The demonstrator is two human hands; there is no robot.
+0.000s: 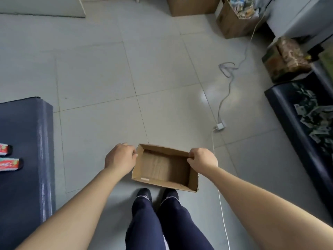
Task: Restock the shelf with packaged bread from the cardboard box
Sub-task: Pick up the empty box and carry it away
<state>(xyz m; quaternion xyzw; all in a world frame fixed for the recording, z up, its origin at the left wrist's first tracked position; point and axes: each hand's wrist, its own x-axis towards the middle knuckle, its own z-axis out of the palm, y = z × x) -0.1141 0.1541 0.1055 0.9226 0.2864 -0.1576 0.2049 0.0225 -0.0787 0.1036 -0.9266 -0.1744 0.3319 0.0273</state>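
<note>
Hands grip cardboard box edges; tiled floor beyond.

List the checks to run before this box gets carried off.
1. Left hand grips the left wall of the cardboard box: ok.
2. Right hand grips its right wall: ok.
3. Bread inside the box: not ok, it is empty.
4. Walking path: not ok, a white cable lies on the floor right of the feet.
5. Red packets on the dark shelf are bread: cannot tell.
</note>
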